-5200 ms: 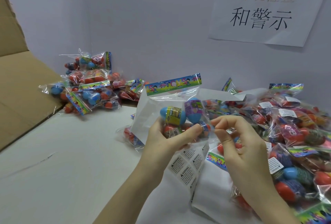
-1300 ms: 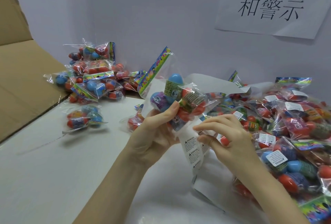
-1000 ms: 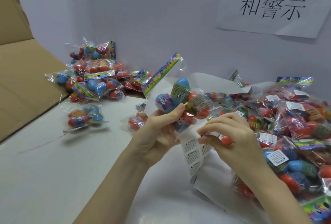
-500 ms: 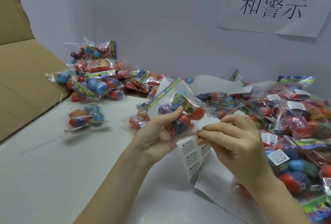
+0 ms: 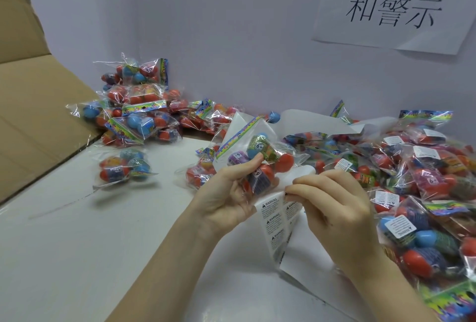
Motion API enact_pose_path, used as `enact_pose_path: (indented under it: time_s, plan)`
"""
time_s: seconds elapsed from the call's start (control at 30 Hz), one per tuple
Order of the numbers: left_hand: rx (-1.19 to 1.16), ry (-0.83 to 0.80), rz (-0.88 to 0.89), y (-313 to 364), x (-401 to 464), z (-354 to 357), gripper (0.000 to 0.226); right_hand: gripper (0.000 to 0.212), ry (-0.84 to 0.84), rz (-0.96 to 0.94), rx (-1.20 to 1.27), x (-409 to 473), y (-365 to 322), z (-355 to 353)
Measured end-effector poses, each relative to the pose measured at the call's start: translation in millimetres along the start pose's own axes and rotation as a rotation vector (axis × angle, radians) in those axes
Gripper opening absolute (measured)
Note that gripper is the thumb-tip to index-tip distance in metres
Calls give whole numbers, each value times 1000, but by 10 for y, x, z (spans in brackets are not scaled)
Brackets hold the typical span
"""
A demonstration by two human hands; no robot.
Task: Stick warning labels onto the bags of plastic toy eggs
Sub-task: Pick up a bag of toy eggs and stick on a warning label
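The left hand [image 5: 226, 200] grips a clear plastic bag of coloured toy eggs [image 5: 260, 164], thumb curled over its front and fingers wrapped behind, so the bag is raised above the white bench [image 5: 77, 244]; its rainbow-printed paper header [image 5: 238, 137] tilts up and away to the left of the thumb; red, blue and purple eggs show through the film. The right hand [image 5: 332, 208] is just beside the left, its fingertips [image 5: 289, 190] curled and pinched together at the top edge of a white backing sheet of black-printed warning labels [image 5: 277, 221]; the sheet hangs down between the two hands, touching the underside of the held bag; whether a single label is already lifted under the fingertips cannot be told. Beyond and to the right of the right hand lies a large heap of egg bags carrying white warning stickers [image 5: 422, 180], reaching past the right wrist; a loose sheet of white paper [image 5: 316, 122] rests on that heap behind both hands. Well to the left of the left hand a single small egg bag [image 5: 123, 167] lies alone on the bench; further off, against the pale wall, sits a second pile of egg bags [image 5: 136, 107], beside a brown cardboard flap [image 5: 33, 115]. Above the right hand a white paper sign with black characters [image 5: 396, 7] is stuck to the wall.
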State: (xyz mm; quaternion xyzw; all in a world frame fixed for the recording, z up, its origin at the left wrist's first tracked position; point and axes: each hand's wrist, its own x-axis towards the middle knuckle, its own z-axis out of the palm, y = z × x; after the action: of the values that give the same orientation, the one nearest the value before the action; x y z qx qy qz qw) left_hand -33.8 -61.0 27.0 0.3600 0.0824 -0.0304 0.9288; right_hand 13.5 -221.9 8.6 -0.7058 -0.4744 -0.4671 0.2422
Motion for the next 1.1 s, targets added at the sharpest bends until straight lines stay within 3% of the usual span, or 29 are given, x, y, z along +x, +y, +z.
enact_pose_path:
  time_s: [0.27,0.43,0.53,0.63,0.77,0.97,1.1]
  plan:
    - [8,9,2,-1,-16,14,10,9,-47,21,16,-7,28,13]
    - [-20,123,82,29,-12,-10,10,8,-106,86,80,5,43,-2]
    - [124,205,167,39,-11,-46,13,5,-12,342,236,35,53,-55]
    - [395,254,244,58,-50,-55,32,16,121,630,437,63,71,-132]
    - [517,274,411,120,-116,1,32,14,210,786,638,109,67,-188]
    - [584,260,524,175,-174,24,30,30,79,679,620,168,10,-252]
    - [657,180,526,130,-204,98,37,11,-2,645,647,199,-92,-266]
